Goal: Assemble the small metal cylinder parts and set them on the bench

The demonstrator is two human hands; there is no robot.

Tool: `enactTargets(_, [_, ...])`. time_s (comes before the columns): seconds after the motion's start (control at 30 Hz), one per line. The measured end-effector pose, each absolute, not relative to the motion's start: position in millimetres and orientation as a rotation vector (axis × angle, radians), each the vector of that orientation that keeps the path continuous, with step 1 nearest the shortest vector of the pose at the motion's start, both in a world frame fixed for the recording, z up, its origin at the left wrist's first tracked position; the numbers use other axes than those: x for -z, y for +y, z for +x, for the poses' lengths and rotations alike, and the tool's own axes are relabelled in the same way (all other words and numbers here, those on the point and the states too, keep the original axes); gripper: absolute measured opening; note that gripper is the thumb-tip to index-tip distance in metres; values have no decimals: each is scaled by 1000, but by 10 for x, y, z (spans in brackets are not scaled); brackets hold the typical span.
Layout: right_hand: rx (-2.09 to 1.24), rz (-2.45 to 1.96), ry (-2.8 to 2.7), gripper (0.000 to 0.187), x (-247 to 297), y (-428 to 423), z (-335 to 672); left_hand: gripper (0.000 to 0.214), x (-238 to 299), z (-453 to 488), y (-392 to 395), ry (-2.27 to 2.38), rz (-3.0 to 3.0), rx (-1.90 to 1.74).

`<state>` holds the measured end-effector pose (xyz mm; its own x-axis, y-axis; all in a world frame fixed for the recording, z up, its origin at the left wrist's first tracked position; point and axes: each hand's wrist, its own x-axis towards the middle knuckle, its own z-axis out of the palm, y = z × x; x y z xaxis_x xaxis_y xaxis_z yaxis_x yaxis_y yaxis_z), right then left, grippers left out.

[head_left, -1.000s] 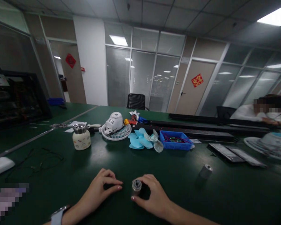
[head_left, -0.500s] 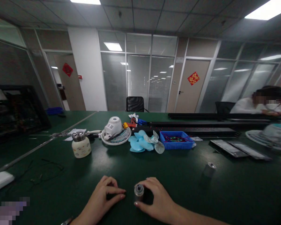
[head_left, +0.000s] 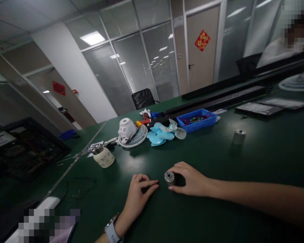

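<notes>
My right hand (head_left: 190, 180) is curled round a small grey metal cylinder (head_left: 169, 177) that stands on the green table (head_left: 218, 216). My left hand (head_left: 140, 190) rests beside it, fingers curled over something dark that I cannot make out. A watch (head_left: 111, 232) sits on my left wrist. A second metal cylinder (head_left: 239, 136) stands alone to the right, farther back.
Behind my hands lie a cream flask (head_left: 103, 156), a white fan motor on a grille (head_left: 130, 132), light blue fan blades (head_left: 164, 132) and a blue tray (head_left: 197, 120). Black rails (head_left: 233, 92) run along the back. A person (head_left: 281, 44) sits at far right. A black case (head_left: 20, 148) lies left.
The view has tilted and swung, so the table now slopes. Both hands keep their hold and places on the table.
</notes>
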<state>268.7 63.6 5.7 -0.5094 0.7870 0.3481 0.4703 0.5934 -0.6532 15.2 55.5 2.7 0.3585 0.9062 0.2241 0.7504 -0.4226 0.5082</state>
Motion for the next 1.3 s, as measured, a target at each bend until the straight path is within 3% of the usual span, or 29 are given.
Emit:
enactTargets(0.53, [-743,-915,-2037,41,-10,655,2686,26,-38,159,559,1466,2319,-672])
enactTargets(1.3, [-593,-1150,-2185,46,-66,664,2778,35,-51,97,515,1432,2170,-837])
